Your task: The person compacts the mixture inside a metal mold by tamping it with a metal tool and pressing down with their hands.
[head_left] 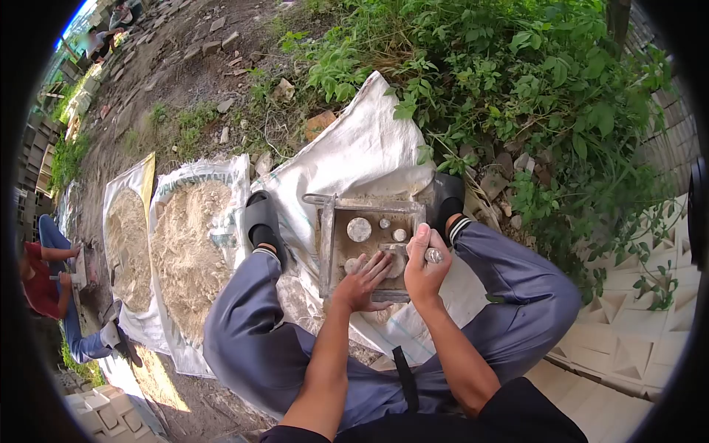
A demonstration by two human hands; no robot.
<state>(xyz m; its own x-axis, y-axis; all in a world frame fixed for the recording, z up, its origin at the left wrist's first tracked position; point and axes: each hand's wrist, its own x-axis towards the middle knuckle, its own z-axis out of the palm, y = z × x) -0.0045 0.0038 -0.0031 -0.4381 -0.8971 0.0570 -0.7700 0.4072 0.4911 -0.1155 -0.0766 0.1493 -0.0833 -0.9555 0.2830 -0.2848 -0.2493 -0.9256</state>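
Note:
A square frame mould (327, 251) lies on a white woven sack (377, 140) between my feet. Inside it sit a large pale disc (359, 229) and smaller round pieces (399, 235) on a dusty grey-brown surface. My left hand (360, 282) lies palm down, fingers spread, over the lower middle of the mould, touching what is there. At the mould's right edge my right hand (427, 266) is closed round a dusty rod-like tool (434, 255), whose round end shows above the fist.
Two open sacks of sandy powder (190, 244) lie to the left. Further left sits another person in a red shirt (40, 277). Green plants (502, 81) and stones border the top right. Pale patterned blocks (628, 332) stand at the right.

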